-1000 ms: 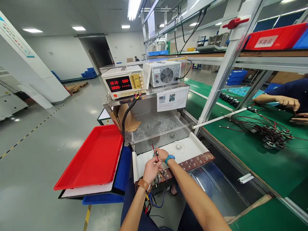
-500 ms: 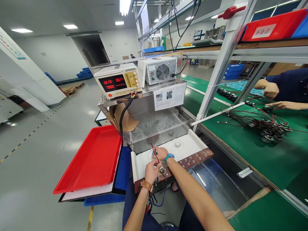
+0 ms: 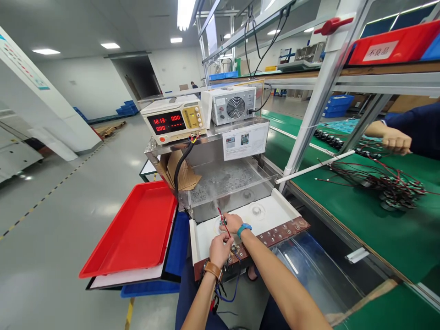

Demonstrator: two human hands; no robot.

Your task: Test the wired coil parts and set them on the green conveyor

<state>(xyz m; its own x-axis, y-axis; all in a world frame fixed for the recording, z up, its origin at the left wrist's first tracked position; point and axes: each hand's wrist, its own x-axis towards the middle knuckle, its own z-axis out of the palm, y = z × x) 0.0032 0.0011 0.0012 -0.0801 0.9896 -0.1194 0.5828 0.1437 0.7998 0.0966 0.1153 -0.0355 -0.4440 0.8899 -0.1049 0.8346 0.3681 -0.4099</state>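
Note:
My left hand (image 3: 220, 251) pinches a thin red wire (image 3: 225, 227) over the front of a white tray (image 3: 275, 209). My right hand (image 3: 233, 223), with a blue wristband, is closed around a small round part with a green circuit board (image 3: 223, 222) low in the tray's left half. Fingers partly cover that part. Below my left hand, blue and dark leads (image 3: 237, 277) hang from a brown terminal strip (image 3: 283, 230) along the tray's front edge. A power supply (image 3: 173, 121) behind shows red digits, 12.13 and 0.00.
A clear-walled box (image 3: 227, 181) stands behind the tray, under a metal shelf with a second white unit (image 3: 235, 107). Left is a red tray (image 3: 134, 229). A green bench (image 3: 347, 215) at right carries a wired pile of parts (image 3: 395, 188) and a co-worker's hand (image 3: 395, 140).
The supply's upper right reading went from 0.07 to 0.00. The view shifted slightly, while my hands keep nearly the same pose. One of the co-worker's hands is no longer visible.

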